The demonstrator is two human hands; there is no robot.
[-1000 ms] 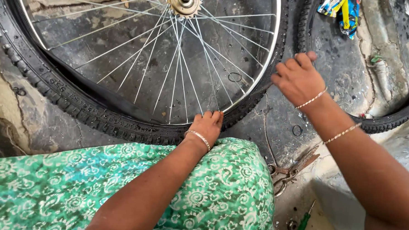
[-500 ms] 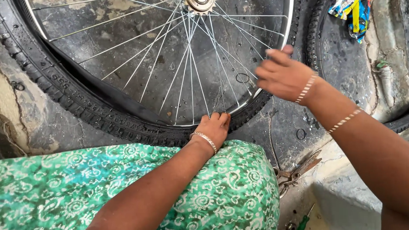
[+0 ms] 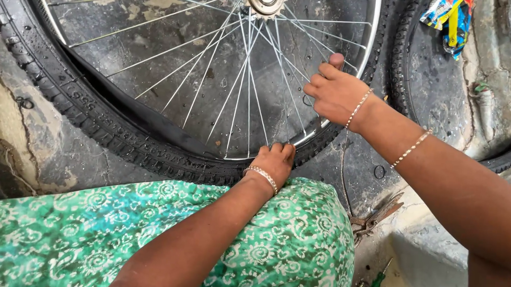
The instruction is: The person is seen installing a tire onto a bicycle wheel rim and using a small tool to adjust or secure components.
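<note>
Black tyre, silver spokes, green white-swirled cloth, green-handled screwdriver.

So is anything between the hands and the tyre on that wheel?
Nothing visible. The left hand rests on the tyre at the rim's near edge; the right hand lies on the spokes beside the rim.

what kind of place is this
Probably a roadside or floor-level bicycle repair spot: a spoked wheel with its tyre half off, a second tyre beside it, pliers on wet, stained ground.
</note>
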